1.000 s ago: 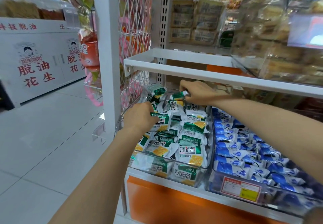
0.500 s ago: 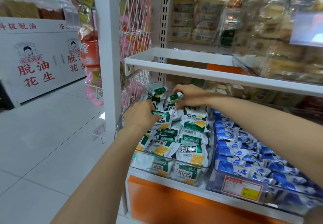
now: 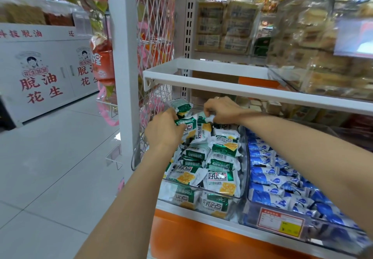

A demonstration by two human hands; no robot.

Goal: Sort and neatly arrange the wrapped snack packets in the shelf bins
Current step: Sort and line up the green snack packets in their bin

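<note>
Snack packets (image 3: 220, 180) in green and white wrappers fill the left clear bin (image 3: 243, 170). Two packets at the top rear of the pile are in hand.

1. Right fingertips (image 3: 209, 111): closed together, pinching the white crimped end of a tilted packet (image 3: 202, 131).
2. Right hand (image 3: 222, 110): back facing up, positioned just under the white shelf (image 3: 242, 92). The forearm crosses above the neighbouring bin.
3. Left hand (image 3: 164, 132): fingers curled round the green upper edge of the adjacent packet (image 3: 186, 126). The fingertips are largely hidden behind the hand.
4. The two held packets touch each other and rest against the pile beneath.

Remaining green packets lie flat in overlapping rows down to the front wall of the bin, with some printed faces upright and some inverted. One further green packet (image 3: 181, 107) sits at the far left rear corner.

A second clear bin immediately to the right holds blue packets (image 3: 268, 178) and carries a price label (image 3: 281, 221) on its front. Both bins stand on an orange base (image 3: 191, 236). A white upright post (image 3: 125, 77) and a wire mesh panel (image 3: 156, 36) border the left side.
</note>
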